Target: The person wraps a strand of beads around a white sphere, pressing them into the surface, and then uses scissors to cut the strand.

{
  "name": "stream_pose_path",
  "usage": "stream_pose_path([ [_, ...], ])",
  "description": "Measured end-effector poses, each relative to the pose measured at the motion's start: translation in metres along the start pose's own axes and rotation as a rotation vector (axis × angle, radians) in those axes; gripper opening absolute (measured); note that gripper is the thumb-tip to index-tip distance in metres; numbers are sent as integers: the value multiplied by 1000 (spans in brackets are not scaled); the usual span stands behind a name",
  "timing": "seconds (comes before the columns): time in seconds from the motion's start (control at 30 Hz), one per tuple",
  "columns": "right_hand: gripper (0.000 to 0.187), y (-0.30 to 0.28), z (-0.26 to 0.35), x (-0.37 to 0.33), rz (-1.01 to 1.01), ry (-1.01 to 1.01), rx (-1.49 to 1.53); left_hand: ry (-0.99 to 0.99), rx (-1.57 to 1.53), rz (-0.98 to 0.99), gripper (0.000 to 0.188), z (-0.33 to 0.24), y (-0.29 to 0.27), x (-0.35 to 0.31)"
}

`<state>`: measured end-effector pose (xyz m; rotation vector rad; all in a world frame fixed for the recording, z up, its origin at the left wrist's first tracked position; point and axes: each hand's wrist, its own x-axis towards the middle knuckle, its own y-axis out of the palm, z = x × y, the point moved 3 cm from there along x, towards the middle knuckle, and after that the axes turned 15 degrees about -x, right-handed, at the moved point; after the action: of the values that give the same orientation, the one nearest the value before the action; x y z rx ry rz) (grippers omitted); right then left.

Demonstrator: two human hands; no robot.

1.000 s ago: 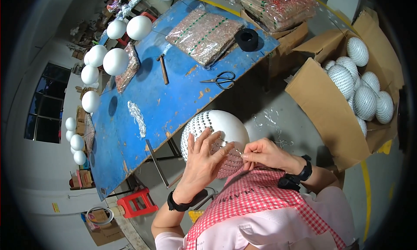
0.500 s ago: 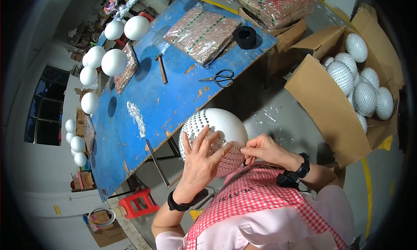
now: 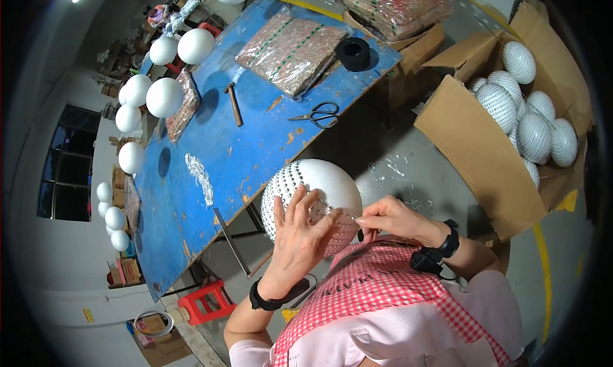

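A large white ball [image 3: 327, 183] sits at my lap, its left and lower parts covered in rows of small silver beads; the upper right is bare. My left hand [image 3: 297, 230] rests over the beaded front, fingers spread and curved, holding the ball against me. At the ball's right edge, my right hand [image 3: 386, 219] is closed in a pinch on the end of a beaded strand [image 3: 348, 216]. That strand runs across the ball toward my left fingertips. The underside of the ball is hidden by my hand and the red checked apron [image 3: 364, 274].
A blue table [image 3: 223, 169] ahead carries scissors [image 3: 317, 115], a hammer [image 3: 235, 104], black tape [image 3: 355, 53], a silver bundle [image 3: 199, 179] and wrapped packs [image 3: 290, 51]. White balls [image 3: 164, 97] hang at left. A carton [image 3: 476, 153] of beaded balls stands right, a red stool [image 3: 207, 301] lower left.
My view has shifted slightly, moving the table and carton a little in the picture. Both hands keep nearly the same hold on the ball and strand.
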<state>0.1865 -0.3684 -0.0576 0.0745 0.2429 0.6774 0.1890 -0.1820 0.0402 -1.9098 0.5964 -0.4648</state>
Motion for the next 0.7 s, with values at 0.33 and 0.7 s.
stream_pose_path([
  [0.33, 29, 7, -13, 10, -34, -18, -16, -53, -189, -85, 46, 12, -1, -8],
  [0.7, 29, 9, -12, -3, -71, 0, -69, -13, 60, -14, 48, -5, -3, -11],
])
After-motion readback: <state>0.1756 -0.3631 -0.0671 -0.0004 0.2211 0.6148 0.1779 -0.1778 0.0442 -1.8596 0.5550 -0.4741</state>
